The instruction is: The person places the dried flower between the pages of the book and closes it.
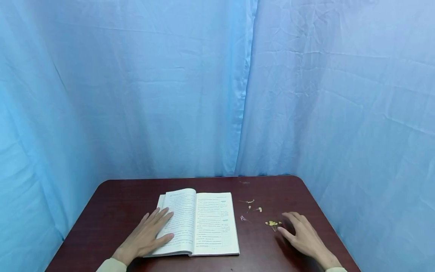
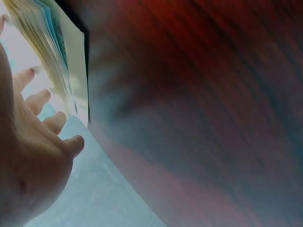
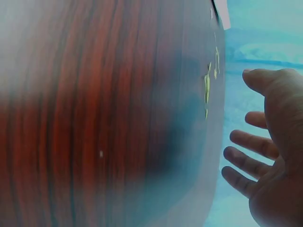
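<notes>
An open book (image 1: 210, 223) lies on the dark wooden table, its left pages bulging upward near the spine. My left hand (image 1: 148, 233) rests with spread fingers on the left page. In the left wrist view, that hand (image 2: 35, 142) lies by the book's page edges (image 2: 45, 52). To the right of the book, my right hand (image 1: 303, 235) hovers over the table, fingers extended and apart. Nearest to it is a small bunch of yellow dried flowers (image 1: 273, 224). The right wrist view shows this hand (image 3: 270, 146) holding nothing, with the yellow flowers (image 3: 207, 90) beyond it.
Between book and right hand lie more small dried flowers: a purple sprig (image 1: 242, 218), a pale one (image 1: 259, 209) and a thin yellowish stem (image 1: 249, 201). Light blue curtains (image 1: 163, 94) hang around the table (image 1: 112, 211) at the back and sides.
</notes>
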Demonstrator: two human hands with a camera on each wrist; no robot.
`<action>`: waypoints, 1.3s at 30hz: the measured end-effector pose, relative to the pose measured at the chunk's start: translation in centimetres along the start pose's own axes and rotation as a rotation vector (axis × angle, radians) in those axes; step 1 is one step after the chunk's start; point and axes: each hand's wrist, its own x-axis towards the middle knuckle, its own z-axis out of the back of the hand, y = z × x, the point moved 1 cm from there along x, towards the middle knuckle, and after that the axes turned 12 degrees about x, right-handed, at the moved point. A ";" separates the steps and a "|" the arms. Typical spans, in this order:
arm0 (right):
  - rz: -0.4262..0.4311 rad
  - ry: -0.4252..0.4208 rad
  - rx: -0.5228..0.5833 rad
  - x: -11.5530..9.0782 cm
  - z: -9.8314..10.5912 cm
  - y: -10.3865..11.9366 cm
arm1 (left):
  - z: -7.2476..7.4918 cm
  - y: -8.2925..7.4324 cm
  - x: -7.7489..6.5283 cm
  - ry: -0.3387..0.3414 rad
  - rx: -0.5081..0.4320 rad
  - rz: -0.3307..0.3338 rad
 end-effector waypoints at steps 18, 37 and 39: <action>-0.142 0.164 0.078 -0.3 -0.5 1.4 | -0.3 0.3 -0.3 0.066 -0.096 -0.014; -0.177 0.061 0.011 0.1 -2.2 0.2 | -0.6 0.1 -0.4 0.099 -0.118 0.014; -0.178 0.043 -0.018 0.2 -2.6 -0.1 | -0.6 0.1 -0.5 0.094 -0.119 0.012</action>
